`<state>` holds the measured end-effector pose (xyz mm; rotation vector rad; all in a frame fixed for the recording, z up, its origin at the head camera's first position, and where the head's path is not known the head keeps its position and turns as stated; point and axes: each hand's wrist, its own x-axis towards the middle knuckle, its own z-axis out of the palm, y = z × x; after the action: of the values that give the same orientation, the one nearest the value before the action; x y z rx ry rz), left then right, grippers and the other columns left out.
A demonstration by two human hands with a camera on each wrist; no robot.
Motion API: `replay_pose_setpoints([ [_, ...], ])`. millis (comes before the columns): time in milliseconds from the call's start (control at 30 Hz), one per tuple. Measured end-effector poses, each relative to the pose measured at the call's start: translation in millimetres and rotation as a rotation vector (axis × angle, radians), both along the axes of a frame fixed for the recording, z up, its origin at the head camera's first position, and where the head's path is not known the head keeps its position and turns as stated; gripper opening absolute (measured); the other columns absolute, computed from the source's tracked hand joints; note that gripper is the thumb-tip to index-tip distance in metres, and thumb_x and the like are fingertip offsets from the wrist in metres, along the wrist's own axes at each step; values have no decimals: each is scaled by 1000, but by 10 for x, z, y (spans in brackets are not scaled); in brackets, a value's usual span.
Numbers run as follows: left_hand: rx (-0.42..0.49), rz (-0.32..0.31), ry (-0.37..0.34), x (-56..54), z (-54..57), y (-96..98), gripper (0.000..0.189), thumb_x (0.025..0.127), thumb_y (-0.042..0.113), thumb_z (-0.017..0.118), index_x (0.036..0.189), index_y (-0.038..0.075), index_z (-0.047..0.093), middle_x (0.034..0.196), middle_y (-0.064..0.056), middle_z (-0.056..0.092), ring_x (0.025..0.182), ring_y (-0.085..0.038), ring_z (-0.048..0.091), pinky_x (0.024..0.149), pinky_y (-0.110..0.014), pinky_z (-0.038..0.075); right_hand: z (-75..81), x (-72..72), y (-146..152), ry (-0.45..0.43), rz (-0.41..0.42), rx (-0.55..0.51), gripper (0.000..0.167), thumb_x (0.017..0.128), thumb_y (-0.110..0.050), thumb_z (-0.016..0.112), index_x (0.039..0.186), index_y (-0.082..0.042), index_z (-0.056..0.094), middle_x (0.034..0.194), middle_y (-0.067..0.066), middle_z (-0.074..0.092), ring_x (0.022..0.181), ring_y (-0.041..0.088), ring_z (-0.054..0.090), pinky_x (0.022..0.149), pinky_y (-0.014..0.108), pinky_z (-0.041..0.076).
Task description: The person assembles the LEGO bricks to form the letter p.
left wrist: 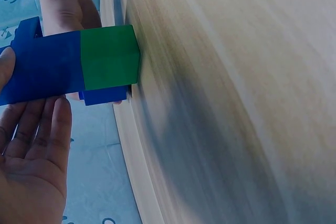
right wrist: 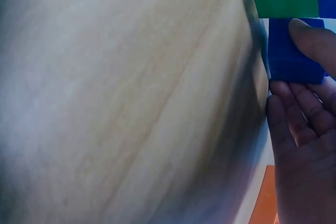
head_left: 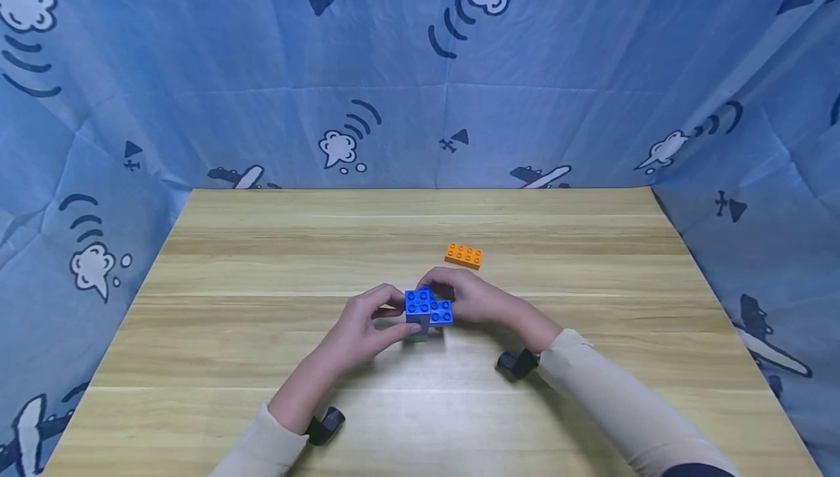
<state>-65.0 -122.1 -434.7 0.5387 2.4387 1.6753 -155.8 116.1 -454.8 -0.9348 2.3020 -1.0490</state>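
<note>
At the middle of the table, in the head view, my left hand (head_left: 359, 327) pinches a stack of studded toy building bricks between thumb and fingers. The stack is blue brick (head_left: 418, 300) on top, with a green brick (left wrist: 110, 57) at its bottom end in the left wrist view. Against its right side is a lower blue brick (head_left: 442, 313), its studs facing up. My right hand (head_left: 472, 296) pinches this brick, thumb on one face and fingers on the opposite one in the right wrist view. A further blue piece (head_left: 425, 290) shows partly behind the stack.
Just beyond my right hand lies an orange studded brick (head_left: 464, 255) on the wooden table (head_left: 275, 243). Blue printed cloth (head_left: 394, 47) hangs behind the table and along both sides. A black wrist camera sits at each wrist.
</note>
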Motion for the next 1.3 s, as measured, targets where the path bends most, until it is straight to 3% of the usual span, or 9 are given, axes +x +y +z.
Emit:
replay_pose_setpoints([
  [200,-9,7,-11,4,15,4,25,90,13,83,110,11,68,117,-8,74,116,-27,73,101,-36,64,-1,8,53,4,-54,-3,37,88,-10,83,121,-12,68,122,6,74,113,21,66,109,46,58],
  [433,-11,12,-16,5,26,9,24,91,15,83,110,12,68,117,-7,74,116,-26,73,101,-33,63,4,26,147,54,-87,-59,35,88,-9,83,121,-9,70,119,9,74,114,27,71,105,45,62],
  [633,-23,14,-27,12,20,8,24,91,18,82,110,12,68,115,-5,73,115,-26,73,101,-32,63,60,64,214,86,-119,-69,35,91,-16,83,123,-7,70,117,9,76,109,25,73,102,45,63],
  [867,-15,6,-14,6,11,7,24,92,17,82,110,13,68,115,-5,74,115,-26,73,102,-32,63,186,110,294,107,-162,-84,34,91,-13,82,122,-8,70,114,7,77,106,24,73,102,48,62],
  [1300,-30,0,-12,-1,27,-5,25,92,18,82,112,13,68,116,-4,74,115,-25,73,101,-31,63,264,135,330,139,-163,-105,32,90,-14,83,120,-11,71,109,0,77,102,17,72,105,48,62],
])
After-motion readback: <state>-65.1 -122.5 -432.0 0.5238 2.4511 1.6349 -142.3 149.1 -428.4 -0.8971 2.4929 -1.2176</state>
